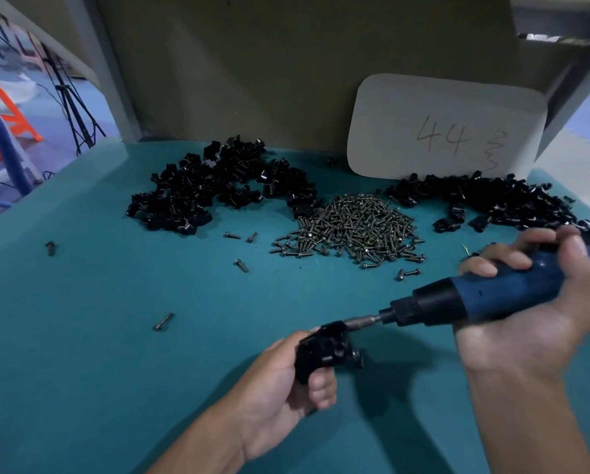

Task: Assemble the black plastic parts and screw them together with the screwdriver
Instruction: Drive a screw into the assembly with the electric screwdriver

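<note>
A wide teal bench point(98, 302) fills the view, backed by a brown board, and a pale card point(447, 128) with "44" scrawled on it leans at the back right corner. Toward the back edge lie two heaps of black plastic parts, one at the back left point(218, 183) and one along the back right point(492, 200), with a mound of small screws point(351, 227) between them; a few stray screws point(163, 321) are scattered over the middle and left of the bench. Near the front edge the person works over the bench: the right hand point(540, 302) is wrapped tight around the blue body of a powered screwdriver point(475, 299), its bit pointing left and meeting the top of a black assembly point(324, 350). The left hand point(286, 381) is clamped round that assembly, thumb under it, holding it just above the front middle of the bench. A screw head point(357, 356) shows on the assembly's right side. I'd judge this to be the driving step, with the parts already mated and the bit seated on a screw. The next move calls for keeping the bit square to the screw and the part held firm against the twist, then reaching to the heaps for fresh pieces
</note>
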Motion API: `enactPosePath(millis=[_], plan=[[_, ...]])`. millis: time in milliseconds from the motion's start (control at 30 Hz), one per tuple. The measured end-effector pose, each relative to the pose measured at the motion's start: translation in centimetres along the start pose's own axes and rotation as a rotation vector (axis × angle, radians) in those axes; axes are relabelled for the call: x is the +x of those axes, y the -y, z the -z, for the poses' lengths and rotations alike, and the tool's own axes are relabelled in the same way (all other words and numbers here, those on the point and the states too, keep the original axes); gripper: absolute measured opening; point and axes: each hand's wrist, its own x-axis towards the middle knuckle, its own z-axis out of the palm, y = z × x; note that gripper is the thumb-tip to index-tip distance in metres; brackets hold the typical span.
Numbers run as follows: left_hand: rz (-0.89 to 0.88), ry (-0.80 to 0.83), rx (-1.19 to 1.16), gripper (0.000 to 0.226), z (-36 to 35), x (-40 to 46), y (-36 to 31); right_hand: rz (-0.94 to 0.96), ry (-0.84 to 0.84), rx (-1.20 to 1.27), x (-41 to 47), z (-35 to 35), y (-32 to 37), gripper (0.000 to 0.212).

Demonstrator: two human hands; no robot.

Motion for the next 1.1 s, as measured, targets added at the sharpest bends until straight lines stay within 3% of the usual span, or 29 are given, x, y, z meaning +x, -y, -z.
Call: enactPosePath(millis=[133, 300, 467, 600, 733, 1100], plan=[[0.096, 0.074, -0.049, 0.040, 0.2, 0.0, -0.2, -0.008, -0.050, -0.035, -0.1, 0.5, -0.3, 0.009], [-0.060, 0.081, 0.070, 0.065, 0.6, 0.3, 0.0, -0.011, -0.146, -0.075, 0.2, 0.9, -0.6, 0.018], [-0.250, 0.030, 0.474, 0.052, 1.6, 0.7, 0.4, 0.019, -0.255, -0.133, 0.5, 1.2, -0.7, 0.010], [-0.284, 0.049, 0.404, 0.051, 1.7, 1.1, 0.6, -0.002, -0.299, -0.075, 0.8, 1.4, -0.3, 0.008], [-0.398, -0.030, 0.637, 0.050, 2.0, 1.3, 0.9, -0.057, -0.302, 0.027, 0.9, 1.5, -0.1, 0.016], [-0.487, -0.047, 0.548, 0.054, 1.8, 1.5, 0.9, -0.066, -0.269, 0.040, 0.9, 1.4, 0.0, 0.020]])
